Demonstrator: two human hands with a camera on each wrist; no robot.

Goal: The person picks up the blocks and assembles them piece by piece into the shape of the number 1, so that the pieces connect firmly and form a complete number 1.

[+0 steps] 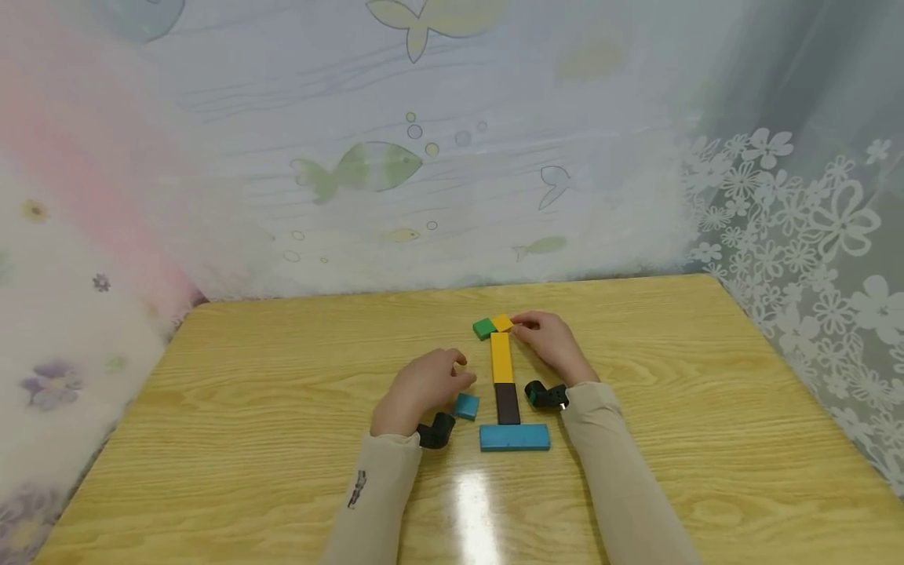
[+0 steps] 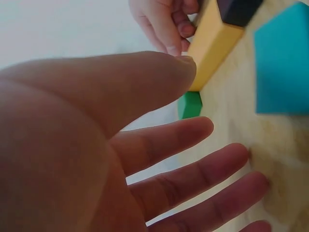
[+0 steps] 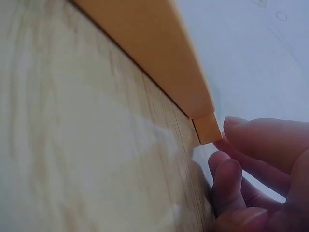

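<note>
Near the far side of the table, my right hand [image 1: 552, 339] pinches the right corner of a small yellow block [image 1: 502, 322] between thumb and fingers. A small green block [image 1: 484, 328] sits against its left side. Just below them lies a long yellow block [image 1: 501, 358], end to end with a dark block [image 1: 507, 403]. Crosswise at the near end is a long blue block [image 1: 514, 438]. My left hand [image 1: 428, 384] hovers left of this column with fingers relaxed and holding nothing. A small blue block [image 1: 466, 406] lies just below its fingertips.
The wood-grain table [image 1: 282, 377] meets a printed fish curtain [image 1: 452, 196] at its back edge. A lace-patterned curtain [image 1: 798, 220] hangs along the right. Each wrist wears a small black camera, the left camera [image 1: 437, 431] close to the small blue block.
</note>
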